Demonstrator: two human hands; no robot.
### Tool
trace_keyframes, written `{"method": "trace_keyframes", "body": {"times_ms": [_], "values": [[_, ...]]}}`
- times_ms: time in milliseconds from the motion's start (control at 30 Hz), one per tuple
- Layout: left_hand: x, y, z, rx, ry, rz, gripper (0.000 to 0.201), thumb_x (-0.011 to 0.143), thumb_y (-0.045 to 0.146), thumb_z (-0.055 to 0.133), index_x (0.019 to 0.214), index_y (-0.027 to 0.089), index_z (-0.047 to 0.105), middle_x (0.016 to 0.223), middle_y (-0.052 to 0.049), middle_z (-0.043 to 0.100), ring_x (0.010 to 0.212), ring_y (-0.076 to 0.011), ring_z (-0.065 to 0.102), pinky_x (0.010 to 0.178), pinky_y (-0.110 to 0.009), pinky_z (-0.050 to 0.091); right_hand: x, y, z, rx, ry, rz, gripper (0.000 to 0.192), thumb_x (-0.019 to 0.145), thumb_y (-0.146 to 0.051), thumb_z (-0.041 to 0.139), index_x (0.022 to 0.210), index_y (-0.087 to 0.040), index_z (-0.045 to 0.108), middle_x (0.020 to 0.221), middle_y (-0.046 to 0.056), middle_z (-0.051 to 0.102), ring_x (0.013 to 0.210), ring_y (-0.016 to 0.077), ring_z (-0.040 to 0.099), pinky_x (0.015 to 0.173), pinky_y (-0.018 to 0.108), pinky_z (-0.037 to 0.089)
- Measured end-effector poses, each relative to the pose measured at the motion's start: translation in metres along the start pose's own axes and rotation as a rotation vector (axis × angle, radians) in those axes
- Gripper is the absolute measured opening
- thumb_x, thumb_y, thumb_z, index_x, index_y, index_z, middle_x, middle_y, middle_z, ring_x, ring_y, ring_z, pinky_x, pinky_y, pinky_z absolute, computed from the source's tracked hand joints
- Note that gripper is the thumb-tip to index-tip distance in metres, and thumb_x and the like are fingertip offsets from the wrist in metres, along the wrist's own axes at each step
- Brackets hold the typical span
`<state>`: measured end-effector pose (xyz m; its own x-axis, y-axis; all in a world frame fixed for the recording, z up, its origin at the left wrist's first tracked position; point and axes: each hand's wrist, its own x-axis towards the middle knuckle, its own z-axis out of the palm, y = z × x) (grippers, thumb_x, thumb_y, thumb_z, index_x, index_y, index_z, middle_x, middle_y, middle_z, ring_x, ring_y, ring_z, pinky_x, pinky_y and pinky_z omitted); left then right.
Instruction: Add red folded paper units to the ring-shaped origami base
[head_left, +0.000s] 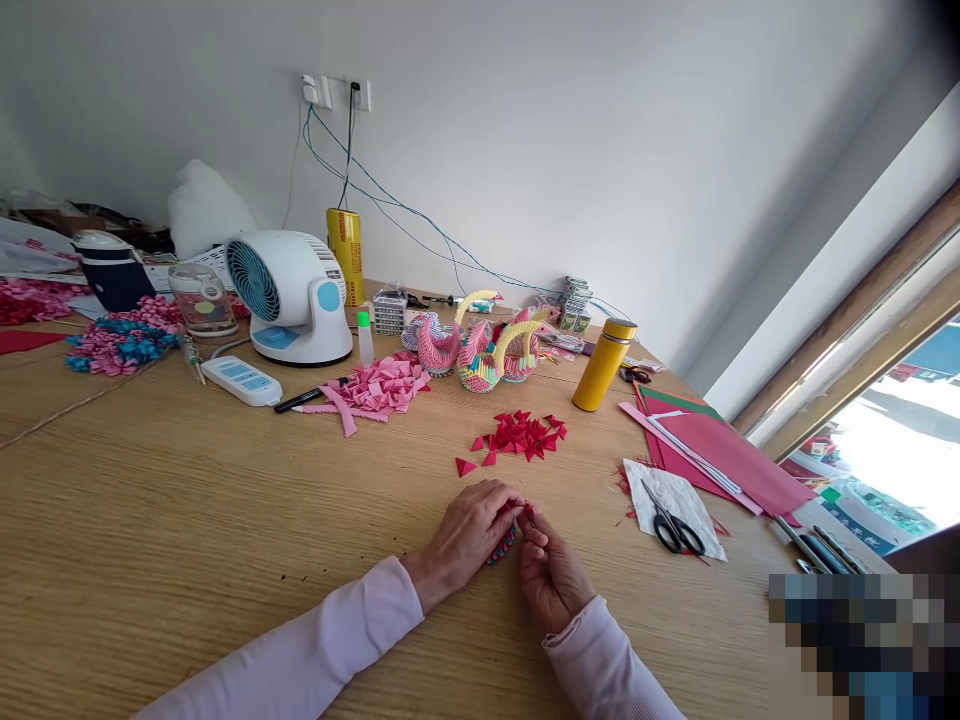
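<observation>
My left hand (472,525) is closed over a small curved band of folded paper pieces (502,547) in blue and red, most of which it hides. Between thumb and finger, my right hand (556,572) pinches a tiny red folded paper piece (530,508), its fingertips meeting those of the left hand. Just beyond both hands lies a loose heap of red folded paper triangles (523,436), with a single red triangle (465,467) apart at its near left.
Behind are paper swans (480,365), pink paper pieces (386,385), a yellow flask (604,365) and a white fan (289,295). At right, scissors (675,528) lie on a tissue (649,485) near red paper sheets (731,440). A power strip (241,381) sits left.
</observation>
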<state>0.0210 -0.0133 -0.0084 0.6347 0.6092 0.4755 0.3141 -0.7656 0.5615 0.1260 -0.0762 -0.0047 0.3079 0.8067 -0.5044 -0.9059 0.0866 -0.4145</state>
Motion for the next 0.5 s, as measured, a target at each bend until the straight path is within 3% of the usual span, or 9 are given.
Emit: {"method": "trace_keyframes", "body": {"times_ms": [333,500], "values": [[0.0,0.004,-0.003,0.011,-0.014,-0.021,0.015,0.094,0.023,0.044,0.092,0.018,0.057,0.091,-0.003,0.064,0.086,-0.0163,0.059,0.078,-0.027,0.047,0.0,0.004,-0.002,-0.07,0.056,-0.078,0.006,0.073,-0.012,0.072,0.069,-0.013,0.068,0.06,-0.001,0.068,0.038,0.0005,0.049,0.038,0.006,0.049],[0.0,0.003,-0.003,-0.007,-0.015,-0.028,0.015,0.094,0.023,0.044,0.091,0.018,0.057,0.092,-0.004,0.064,0.087,-0.0168,0.059,0.078,-0.028,0.047,0.013,0.007,-0.017,-0.166,-0.034,-0.174,0.021,0.057,-0.024,0.084,0.071,-0.017,0.069,0.066,-0.001,0.071,0.042,0.0031,0.054,0.043,0.01,0.054]]}}
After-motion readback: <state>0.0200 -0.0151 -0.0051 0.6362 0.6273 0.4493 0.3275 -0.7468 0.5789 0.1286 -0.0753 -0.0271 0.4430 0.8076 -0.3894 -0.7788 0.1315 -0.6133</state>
